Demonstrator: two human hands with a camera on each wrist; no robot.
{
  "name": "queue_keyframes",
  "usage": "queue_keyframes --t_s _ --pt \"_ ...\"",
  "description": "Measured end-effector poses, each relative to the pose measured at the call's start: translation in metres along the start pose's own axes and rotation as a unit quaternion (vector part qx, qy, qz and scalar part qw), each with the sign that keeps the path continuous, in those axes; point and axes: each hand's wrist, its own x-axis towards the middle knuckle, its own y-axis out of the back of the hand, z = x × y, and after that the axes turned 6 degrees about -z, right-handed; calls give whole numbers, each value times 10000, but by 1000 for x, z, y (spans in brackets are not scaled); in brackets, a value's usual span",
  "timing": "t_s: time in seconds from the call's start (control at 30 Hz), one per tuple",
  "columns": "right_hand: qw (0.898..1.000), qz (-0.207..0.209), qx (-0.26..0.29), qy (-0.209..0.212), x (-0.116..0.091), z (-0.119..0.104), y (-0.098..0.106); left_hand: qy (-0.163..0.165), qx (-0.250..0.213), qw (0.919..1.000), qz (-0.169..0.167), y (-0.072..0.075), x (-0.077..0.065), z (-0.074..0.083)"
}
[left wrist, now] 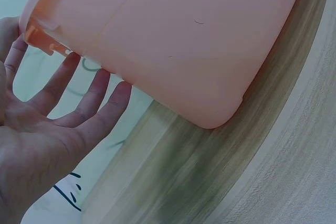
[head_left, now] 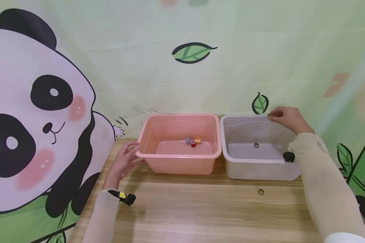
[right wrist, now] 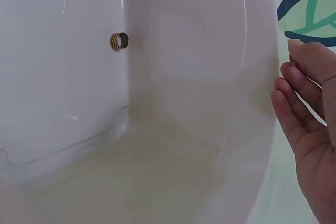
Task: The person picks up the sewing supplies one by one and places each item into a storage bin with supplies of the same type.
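Observation:
My left hand (head_left: 123, 164) is at the left end of the pink tub (head_left: 182, 166). In the left wrist view its spread, fairly straight fingers (left wrist: 100, 87) touch the tub's side below the rim. Over the back rim of the grey tub (head_left: 258, 171), my right hand (head_left: 289, 118) pinches a small brass ring (right wrist: 292, 61) between thumb and fingertips, most of it hidden. A dimpled brass ring (right wrist: 118, 41) lies on the grey tub's floor. Another brass ring (head_left: 261, 192) sits on the wooden table in front of that tub.
Inside the pink tub are a grey-blue piece (head_left: 187, 141), a red piece (head_left: 193, 143) and an orange piece (head_left: 198, 141), all small. The tubs stand side by side on the wooden table (head_left: 194, 209), close to a printed cloth backdrop (head_left: 134, 67).

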Motion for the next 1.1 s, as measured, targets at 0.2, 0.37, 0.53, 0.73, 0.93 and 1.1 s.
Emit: queue_keyframes --t_s 0.2,0.37,0.53,0.73,0.93,1.1 --pt "10000 -48 -32 -50 -1 3 -1 -14 -19 10000 -12 1 0 0" --pt "9999 -68 -4 -135 -2 5 -1 -31 -36 10000 -34 2 -1 1" --pt "9999 -49 23 -110 -2 6 -1 -8 -46 10000 -35 2 0 1" --pt "9999 -36 52 -89 -2 3 -1 19 -19 10000 -10 0 1 0" --pt "9999 -23 101 -95 -4 2 -2 39 -7 10000 -1 1 1 0" --pt "9999 22 107 -105 -4 4 -3 58 2 10000 30 1 2 0"
